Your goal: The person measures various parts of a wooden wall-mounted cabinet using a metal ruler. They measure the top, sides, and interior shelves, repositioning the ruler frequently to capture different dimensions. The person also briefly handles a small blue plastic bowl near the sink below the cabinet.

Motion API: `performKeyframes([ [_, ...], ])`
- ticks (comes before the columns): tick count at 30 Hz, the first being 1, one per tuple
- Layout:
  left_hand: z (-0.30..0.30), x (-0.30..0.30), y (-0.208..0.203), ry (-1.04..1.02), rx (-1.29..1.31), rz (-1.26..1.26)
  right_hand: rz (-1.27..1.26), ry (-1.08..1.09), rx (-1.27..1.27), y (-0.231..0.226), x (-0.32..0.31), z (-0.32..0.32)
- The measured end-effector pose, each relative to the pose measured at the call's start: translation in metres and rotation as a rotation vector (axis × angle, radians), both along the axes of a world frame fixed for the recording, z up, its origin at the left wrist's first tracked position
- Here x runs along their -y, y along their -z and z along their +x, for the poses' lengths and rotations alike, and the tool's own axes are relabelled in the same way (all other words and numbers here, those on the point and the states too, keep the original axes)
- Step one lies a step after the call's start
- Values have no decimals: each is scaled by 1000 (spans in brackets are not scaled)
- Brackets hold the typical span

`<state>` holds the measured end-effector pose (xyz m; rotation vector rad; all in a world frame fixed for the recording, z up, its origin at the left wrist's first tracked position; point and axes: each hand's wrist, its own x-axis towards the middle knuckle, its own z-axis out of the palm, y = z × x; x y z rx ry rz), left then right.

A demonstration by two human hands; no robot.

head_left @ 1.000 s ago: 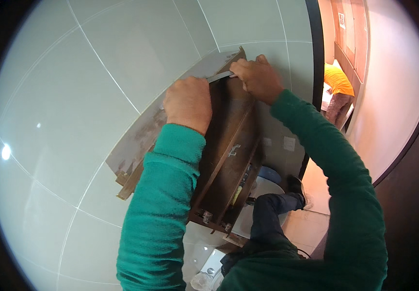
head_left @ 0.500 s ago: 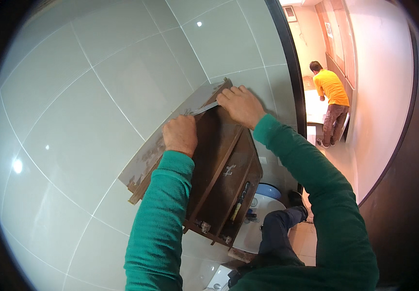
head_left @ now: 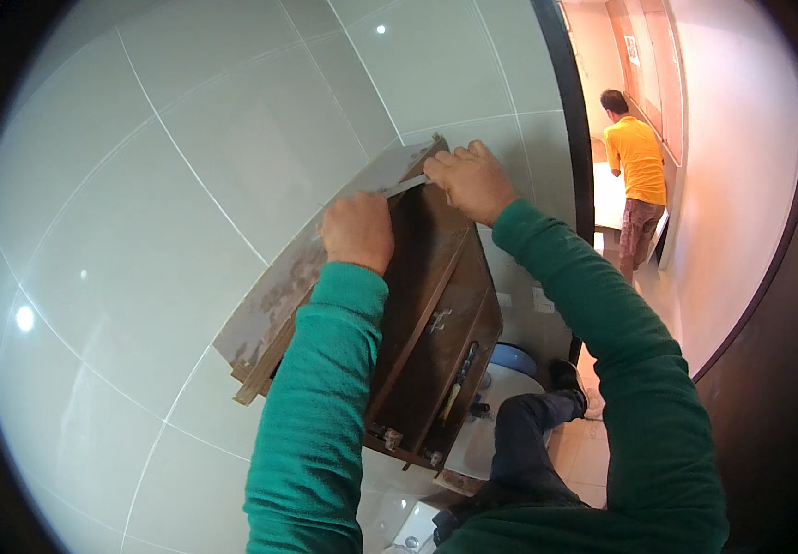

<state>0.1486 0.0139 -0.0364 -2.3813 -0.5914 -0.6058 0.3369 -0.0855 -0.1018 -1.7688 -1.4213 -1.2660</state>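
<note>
My left hand (head_left: 357, 229) is closed on one end of a thin, pale, flat strip (head_left: 406, 186), and my right hand (head_left: 471, 183) grips its other end. The strip lies slantwise along the top front edge of a brown wooden wall cabinet (head_left: 408, 268). Whether it is metal or tape, I cannot tell. Behind my hands, the cabinet's top board (head_left: 274, 300) is grey and stained with dust. On a shelf lower down rests a slim tool with a yellowish handle (head_left: 452, 399). A metal hinge (head_left: 438, 320) shows inside the cabinet.
Below the cabinet are a white washbasin (head_left: 475, 451) and a blue bowl (head_left: 513, 358). Grey tiled walls (head_left: 205, 166) meet in a corner behind. A dark door frame (head_left: 573, 138) stands at the right. In the room beyond, a person in a yellow-orange shirt (head_left: 637, 162) faces away.
My left hand has slid up and to the right, nearer my right hand, so less of the strip shows. The person beyond the door stands a little straighter. The view has shifted slightly.
</note>
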Motion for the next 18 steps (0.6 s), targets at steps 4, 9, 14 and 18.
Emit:
performKeyframes([
  [4, -4, 4, -6, -33, 4, -47, -19, -12, 14, 2, -8, 6],
  [9, 10, 2, -21, -133, -51, -179, -51, -13, 41, -6, -28, 17],
  [14, -4, 7, -26, -166, -100, -268, -156, 155, 34, -14, -26, 4],
  [18, 8, 16, -20, -151, -128, -293, -82, 205, 98, -14, -7, 11],
])
